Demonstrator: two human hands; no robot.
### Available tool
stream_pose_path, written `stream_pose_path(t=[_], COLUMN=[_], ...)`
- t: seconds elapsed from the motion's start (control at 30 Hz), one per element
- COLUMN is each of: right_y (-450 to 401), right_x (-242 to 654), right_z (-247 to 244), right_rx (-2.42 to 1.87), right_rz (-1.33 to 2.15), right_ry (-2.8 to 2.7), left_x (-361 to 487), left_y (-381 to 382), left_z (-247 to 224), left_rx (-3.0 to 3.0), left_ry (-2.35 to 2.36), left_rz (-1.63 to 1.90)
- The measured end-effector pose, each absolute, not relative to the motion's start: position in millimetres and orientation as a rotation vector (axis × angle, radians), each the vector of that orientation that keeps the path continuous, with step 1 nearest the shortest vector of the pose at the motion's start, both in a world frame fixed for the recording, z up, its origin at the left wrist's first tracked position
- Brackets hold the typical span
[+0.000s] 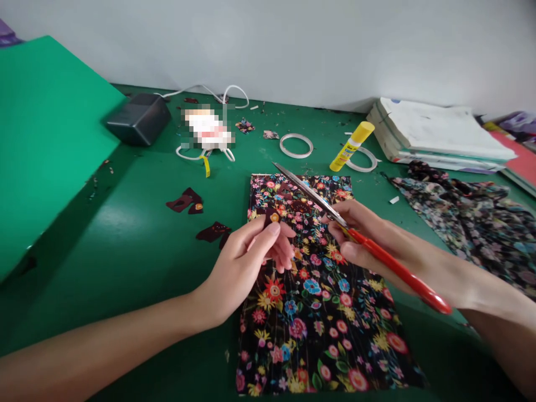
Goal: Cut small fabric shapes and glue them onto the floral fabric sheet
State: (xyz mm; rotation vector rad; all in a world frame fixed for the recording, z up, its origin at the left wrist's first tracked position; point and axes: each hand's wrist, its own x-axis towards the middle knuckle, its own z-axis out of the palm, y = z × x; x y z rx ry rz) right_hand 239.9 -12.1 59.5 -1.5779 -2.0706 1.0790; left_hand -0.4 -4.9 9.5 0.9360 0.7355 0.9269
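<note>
Scissors (pixel 335 220) gripped in right hand (pixel 368 234); left hand (pixel 251 257) pinches small scrap (pixel 271 215) over floral fabric (pixel 318 312).

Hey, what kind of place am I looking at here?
Probably a craft or sewing worktable: a black floral fabric sheet on a green tabletop, red-handled scissors in the right hand, and a yellow glue stick beside clear tape rings.
</note>
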Motion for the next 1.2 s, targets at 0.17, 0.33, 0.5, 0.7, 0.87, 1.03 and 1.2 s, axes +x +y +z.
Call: stream_pose_path(t=[0.17,0.33,0.5,0.7,0.87,1.03,1.2], right_y=[-17,-15,-14,-14,-16,-15,-15], right_x=[243,232,229,230,225,225,227], right_z=[59,65,65,60,61,59,57], right_rx=[-1.639,-1.562,-1.562,-1.629,-1.598,-1.617,-1.622], right_rz=[1.108,1.309,1.344,1.338,1.445,1.418,1.409], right_ry=[-2.273,-2.241,-2.199,-2.210,-2.087,-2.100,-2.106], left_x=[-2,-1,-2,-2,-2,-2,-2], left_y=[-5,-5,-5,-6,-6,-6,-6], left_z=[5,5,5,4,5,6,6], left_rx=[0.890,0.877,0.886,0.889,0.898,0.897,0.894], left_ry=[0.706,0.673,0.667,0.670,0.668,0.663,0.680], left_rz=[0.950,0.947,0.945,0.946,0.939,0.929,0.936])
